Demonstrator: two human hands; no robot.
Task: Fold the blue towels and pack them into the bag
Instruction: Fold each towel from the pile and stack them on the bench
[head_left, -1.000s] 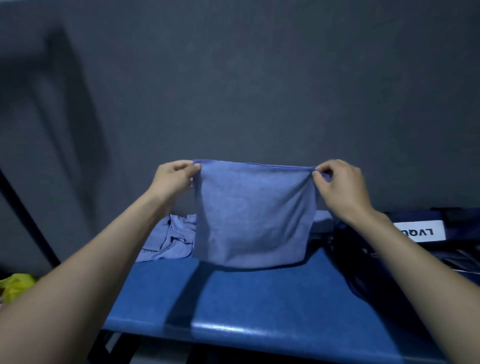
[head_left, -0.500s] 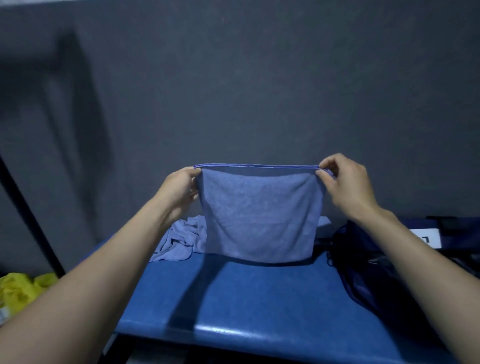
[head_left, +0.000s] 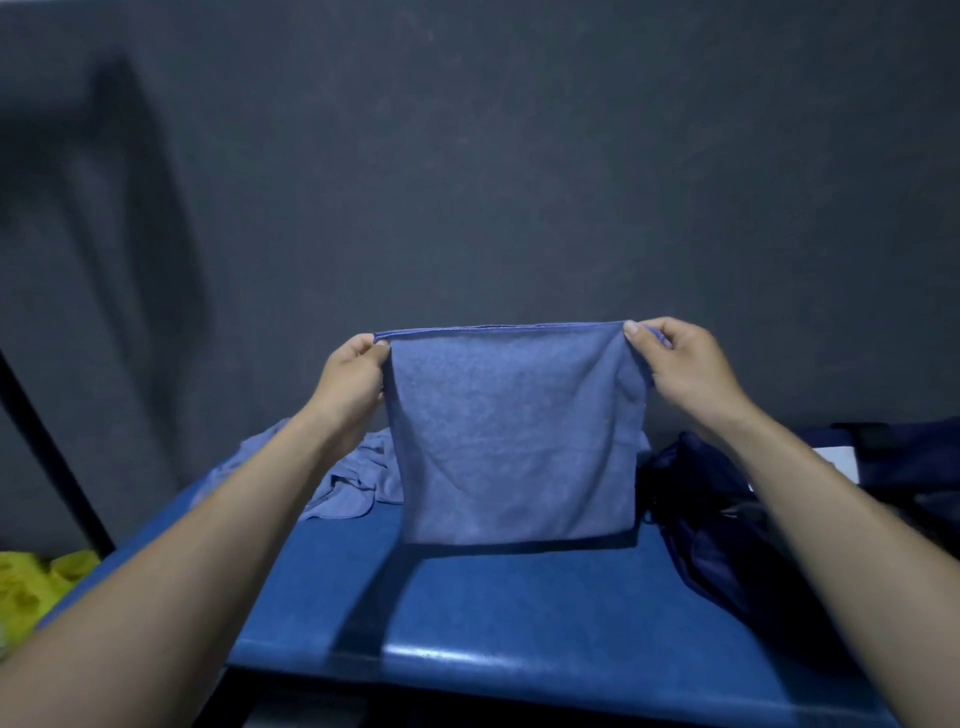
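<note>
A crumpled towel (head_left: 343, 483) waits on the table (head_left: 519, 613). Left hand (head_left: 350, 382) and right hand (head_left: 685, 364) each pinch a top corner of the blue towel (head_left: 514, 441), now lifted slightly higher, hanging doubled beside the bag (head_left: 727, 530), probably ready for another fold.

We seem to be in a plain, dimly lit indoor corner rather than a furnished room, though we cannot say if it is a home or a work space: a bare dark grey wall (head_left: 519, 156) fills most of what we see, with a glossy blue table (head_left: 519, 613) pushed close against it. A dark slanted pole (head_left: 47, 447) leans at the left, some crumpled yellow-green material (head_left: 36, 582) lies low beside it, and a dark bag (head_left: 727, 530) rests on the table
</note>
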